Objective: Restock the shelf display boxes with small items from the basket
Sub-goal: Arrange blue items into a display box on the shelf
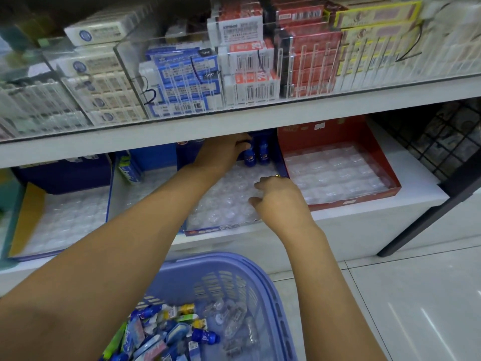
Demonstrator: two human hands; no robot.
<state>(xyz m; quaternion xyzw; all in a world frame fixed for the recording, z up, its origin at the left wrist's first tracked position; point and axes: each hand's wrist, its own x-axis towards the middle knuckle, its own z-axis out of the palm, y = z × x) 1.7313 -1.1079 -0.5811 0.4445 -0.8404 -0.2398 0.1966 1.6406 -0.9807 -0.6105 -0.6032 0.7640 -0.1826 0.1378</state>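
Blue display box (234,226) on the lower shelf (351,225): who's in it?
Both hands. The left hand (223,149) reaches to the back, fingers curled on a small blue bottle (249,155) that stands just beside a second bottle (263,151).
And the right hand (279,198)?
Resting on the clear tray (221,204) near the box's right wall, fingers curled under. Whether it holds anything, I cannot tell.
The basket (260,277)?
On the floor (403,295) below the shelf. It is lilac plastic, with small items (182,332) heaped inside.
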